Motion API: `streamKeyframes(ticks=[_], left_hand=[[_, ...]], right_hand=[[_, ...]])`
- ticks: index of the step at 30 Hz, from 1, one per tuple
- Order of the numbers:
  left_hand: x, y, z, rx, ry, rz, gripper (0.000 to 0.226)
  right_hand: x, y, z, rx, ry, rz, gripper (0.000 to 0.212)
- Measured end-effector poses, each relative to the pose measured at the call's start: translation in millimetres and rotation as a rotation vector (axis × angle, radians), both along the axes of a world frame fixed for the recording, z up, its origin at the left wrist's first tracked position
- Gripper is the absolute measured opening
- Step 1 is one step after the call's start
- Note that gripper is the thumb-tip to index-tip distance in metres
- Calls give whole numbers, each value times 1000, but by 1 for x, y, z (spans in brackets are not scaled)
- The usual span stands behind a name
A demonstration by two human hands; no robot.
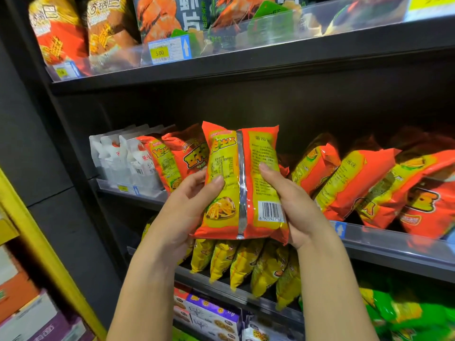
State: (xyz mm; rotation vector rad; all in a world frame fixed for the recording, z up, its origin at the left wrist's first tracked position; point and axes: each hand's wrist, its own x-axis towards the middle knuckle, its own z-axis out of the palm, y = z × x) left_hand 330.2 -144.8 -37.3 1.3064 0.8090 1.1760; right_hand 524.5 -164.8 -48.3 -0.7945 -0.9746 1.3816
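Held thing: an orange and yellow snack bag (242, 180), upright, its back side with the silver seam and the barcode turned to the camera.
Place of the bag: in the air in front of the middle shelf (394, 238), between the two hands, not touching the bags behind it.
Left hand (187, 207): it grips the left edge of the bag; the thumb lies on the back side, the other fingers are curled behind the bag and are hidden.
Right hand (293, 205): it grips the right edge near the barcode; the thumb presses on the back side, the other fingers go behind the bag.
Middle shelf: a row of the same orange bags (364, 183) leans to the right of the held bag; more of them stand just left of it, and white pouches (123, 158) stand at the far left.
Upper shelf: big snack bags, and a yellow price tag (159, 53) on the clear front rail.
Lower shelf: yellow bags (246, 264) in a row, just under the held bag.
Bottom: cookie boxes (211, 313) and green bags (403, 313).
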Motion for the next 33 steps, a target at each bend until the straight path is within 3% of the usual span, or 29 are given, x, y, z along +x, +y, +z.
streamKeyframes(ticks=[5, 12, 19, 22, 25, 28, 30, 33], left_hand=[[-3, -1, -9, 236, 236, 323, 37], [17, -16, -14, 348, 387, 238, 43], [5, -16, -16, 278, 326, 259, 84], [0, -16, -16, 209, 277, 283, 100], [-7, -16, -15, 65, 82, 170, 85], [-13, -12, -18, 2, -67, 2, 66], [-18, -9, -22, -5, -114, -47, 70], [-24, -5, -23, -10, -113, -60, 76]], right_hand=[[-11, 5, -9, 131, -225, -250, 54], [-32, 5, -19, 250, -394, -354, 55], [-36, -4, -27, 304, -359, -276, 59], [-37, -4, -29, 357, -362, -349, 45], [-36, -4, -31, 358, -327, -423, 38], [-34, -2, -33, 267, -306, -344, 58], [-36, -1, -33, 216, -240, -192, 68], [-37, -4, -31, 208, -191, -124, 58]])
